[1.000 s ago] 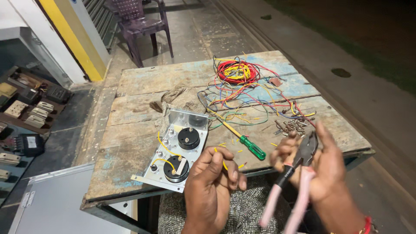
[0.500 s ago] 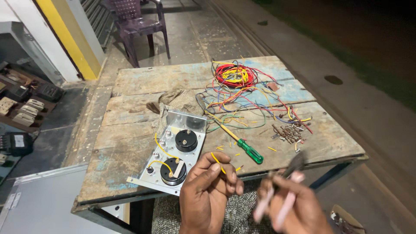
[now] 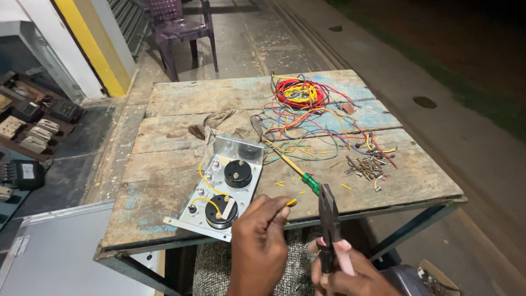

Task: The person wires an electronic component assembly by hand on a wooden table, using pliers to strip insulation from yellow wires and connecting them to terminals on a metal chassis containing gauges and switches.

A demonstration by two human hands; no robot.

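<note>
Already two yellow jumpers are sitting on the grey metal meter panel, while the left hand is pinching a short yellow wire and the right hand is clenching pink-handled pliers.

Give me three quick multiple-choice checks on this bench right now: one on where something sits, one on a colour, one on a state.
1. Where does the green-handled screwdriver lie?
A. On the wooden table, right of the metal panel
B. On the plastic chair
C. On the ground under the table

2. What colour is the short wire piece pinched in the left hand?
A. Blue
B. Yellow
C. White

3. How are the pliers held?
A. Lying loose on the table
B. Hanging from the wire bundle
C. In the right hand, nose pointing up

Answers:
1. A, it rests on the table planks beside the metal panel and below the wire bundle.
2. B, the wire piece at the fingertips is yellow.
3. C, the right hand wraps the pink handles, with the nose raised near the table edge.
</note>
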